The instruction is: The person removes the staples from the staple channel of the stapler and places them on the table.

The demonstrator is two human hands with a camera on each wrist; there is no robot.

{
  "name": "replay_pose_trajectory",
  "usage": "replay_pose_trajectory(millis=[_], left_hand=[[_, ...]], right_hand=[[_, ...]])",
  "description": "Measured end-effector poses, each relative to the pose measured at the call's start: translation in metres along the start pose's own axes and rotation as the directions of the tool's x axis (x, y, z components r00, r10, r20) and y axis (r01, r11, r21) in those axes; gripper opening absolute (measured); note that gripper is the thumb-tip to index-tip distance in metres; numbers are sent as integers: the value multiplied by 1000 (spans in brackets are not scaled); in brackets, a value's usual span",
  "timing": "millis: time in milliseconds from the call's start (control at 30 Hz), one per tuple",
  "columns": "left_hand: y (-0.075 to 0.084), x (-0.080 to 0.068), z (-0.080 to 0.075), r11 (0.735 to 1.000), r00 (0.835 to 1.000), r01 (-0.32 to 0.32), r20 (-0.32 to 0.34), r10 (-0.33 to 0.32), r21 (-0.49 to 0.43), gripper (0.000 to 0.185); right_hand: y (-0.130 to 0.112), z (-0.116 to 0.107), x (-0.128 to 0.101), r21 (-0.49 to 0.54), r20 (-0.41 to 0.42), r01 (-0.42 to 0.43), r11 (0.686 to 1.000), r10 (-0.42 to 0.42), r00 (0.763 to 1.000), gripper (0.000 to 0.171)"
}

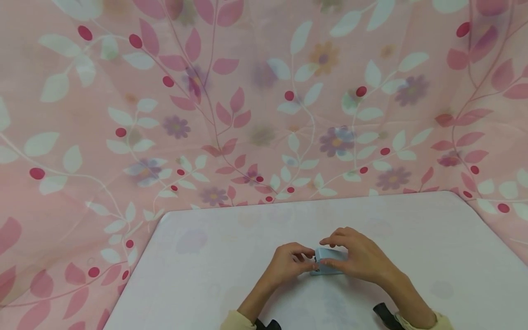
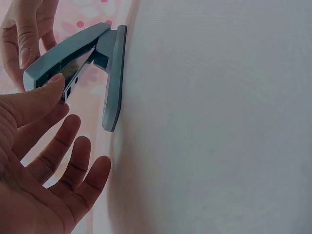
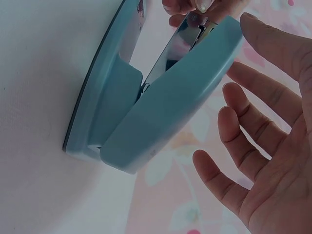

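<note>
You are working at a white table (image 1: pixel 214 261) with rounded far corners, and a pink cloth (image 1: pixel 255 105) is hanging behind it and down past its sides, showing pale leaves, pink leaves, red berries and purple flowers. Soft shadow is falling on the white surface beside the blue stapler (image 1: pixel 332 254), which is sitting on the table between your hands. Its base (image 2: pixel 115 87) is lying flat, and its top (image 3: pixel 168 102) is tilting well up, leaving a wide gap at the front.

Your left hand (image 1: pixel 286 261) is pinching the raised front end between thumb and index finger; its other three fingers are spreading loosely, clear of the stapler. Your right hand (image 1: pixel 363 254) is coming in from the other side, its thumb touching the front of the top and its remaining fingers bending loosely apart. Your index finger's contact is hiding behind the top, so I cannot tell whether that hand is grasping it or merely touching.
</note>
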State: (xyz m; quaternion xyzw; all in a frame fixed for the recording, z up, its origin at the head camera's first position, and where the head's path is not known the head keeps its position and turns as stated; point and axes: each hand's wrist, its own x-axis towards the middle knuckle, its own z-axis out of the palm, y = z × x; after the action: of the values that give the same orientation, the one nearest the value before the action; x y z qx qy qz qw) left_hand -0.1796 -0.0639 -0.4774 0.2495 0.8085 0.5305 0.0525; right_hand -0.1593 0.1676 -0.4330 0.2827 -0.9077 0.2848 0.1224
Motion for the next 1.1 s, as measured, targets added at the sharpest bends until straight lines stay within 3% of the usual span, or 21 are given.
replay_pose_trajectory(millis=[333,700,1100], left_hand=[[3,0,4,998,998,57,-17,-57,-21,22],[7,-1,6,997,997,67,-33,-68,-35,20],[4,-1,6,999,999,27,-33,-28,-22,19]], right_hand=[[2,6,2,28,-4,18,999,-18,1000,33],[0,9,4,23,14,27,999,-27,1000,30],[0,10,5,27,19,19,999,-20,1000,27]])
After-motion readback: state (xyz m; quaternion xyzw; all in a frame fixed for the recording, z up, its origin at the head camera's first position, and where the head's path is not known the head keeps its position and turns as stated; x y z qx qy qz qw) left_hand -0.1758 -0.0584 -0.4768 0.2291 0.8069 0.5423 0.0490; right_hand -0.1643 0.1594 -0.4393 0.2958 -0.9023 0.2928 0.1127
